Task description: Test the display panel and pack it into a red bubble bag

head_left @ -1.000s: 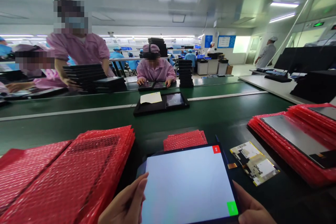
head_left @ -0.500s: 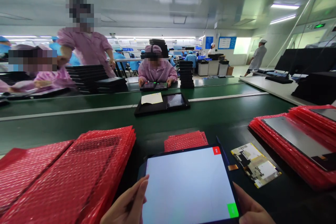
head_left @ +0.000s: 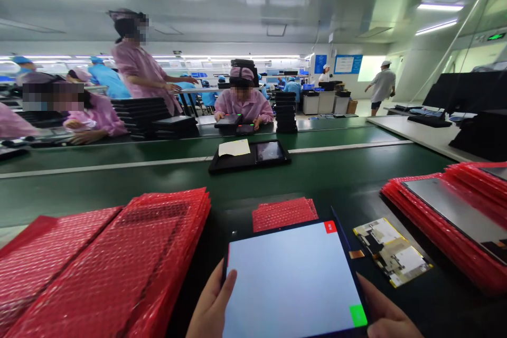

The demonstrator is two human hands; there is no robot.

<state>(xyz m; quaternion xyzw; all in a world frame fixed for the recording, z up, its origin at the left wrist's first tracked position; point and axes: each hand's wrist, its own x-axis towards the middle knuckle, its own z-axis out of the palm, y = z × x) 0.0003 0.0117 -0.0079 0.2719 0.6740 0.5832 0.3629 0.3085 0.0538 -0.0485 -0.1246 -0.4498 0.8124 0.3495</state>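
Observation:
A tablet (head_left: 291,280) with a lit white screen is held up in front of me, a red square in its top right corner and a green one at its bottom right. My left hand (head_left: 214,296) grips its left edge, thumb on the front and fingers behind. On the opposite edge my right hand (head_left: 386,309) is closed round the lower corner, its fingers partly hidden. Just right of the tablet lies a circuit board with a battery-like panel (head_left: 392,251), an orange flex cable (head_left: 356,254) beside it. Behind the tablet rest small red bubble sleeves (head_left: 283,212).
Large red bubble bags (head_left: 158,237) are stacked at left. More red bags (head_left: 431,216) stand at right with a grey display panel (head_left: 447,211) on top. A black tray (head_left: 253,163) with paper lies across the green bench (head_left: 336,169). Co-workers in pink sit and stand beyond.
My left thumb now lies over the tablet's front edge, where the fingers were pinched at its side before. The view has shifted slightly. The standing co-worker has turned rightward.

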